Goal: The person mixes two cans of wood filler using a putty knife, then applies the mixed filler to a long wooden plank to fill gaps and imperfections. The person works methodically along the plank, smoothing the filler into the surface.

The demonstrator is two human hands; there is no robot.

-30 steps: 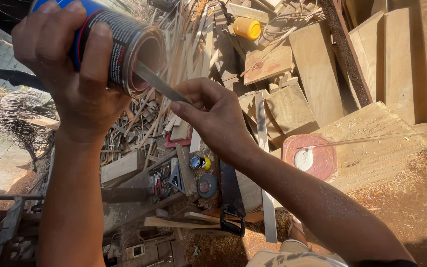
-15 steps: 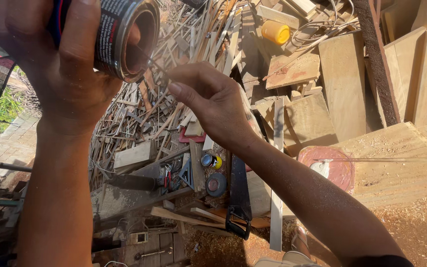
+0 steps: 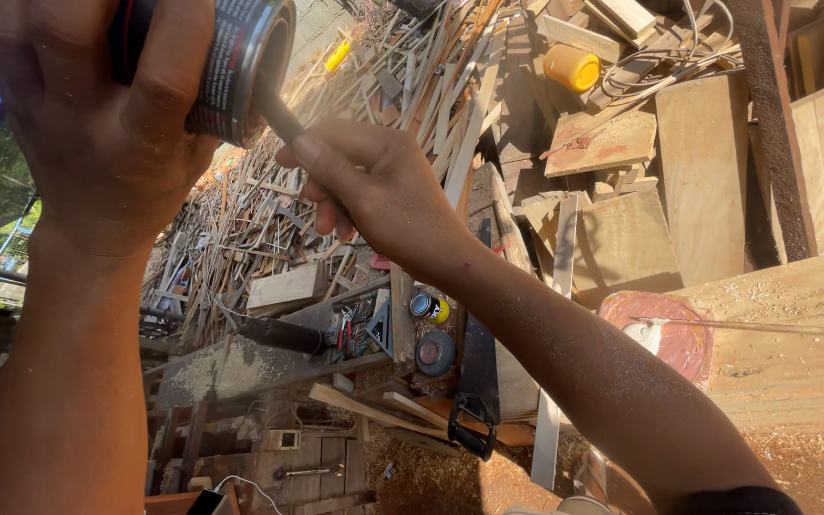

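A person's left hand (image 3: 97, 124) grips a dark metal can (image 3: 231, 67) at the upper left of the head view, fingers wrapped fully around its side, the open mouth tilted toward the right. Just beside it, the right hand (image 3: 374, 186) pinches a thin flat metal blade (image 3: 283, 119) between thumb and fingers, its tip reaching into the can's mouth. Below and behind the hands lies a heap of thin wood strips (image 3: 269, 210). Under the right forearm, a cluttered workbench (image 3: 240, 367) carries a small yellow-capped can (image 3: 428, 307), a round grey disc (image 3: 435, 352) and a handsaw (image 3: 477, 381) with a black handle, its blade running up toward the wrist. Further right, cut wooden boards (image 3: 622, 243) lie stacked, with a yellow cylinder (image 3: 571, 68) near the top. At the far right, a pink round lid (image 3: 660, 334) rests on a sawdust-strewn plank (image 3: 793, 343).
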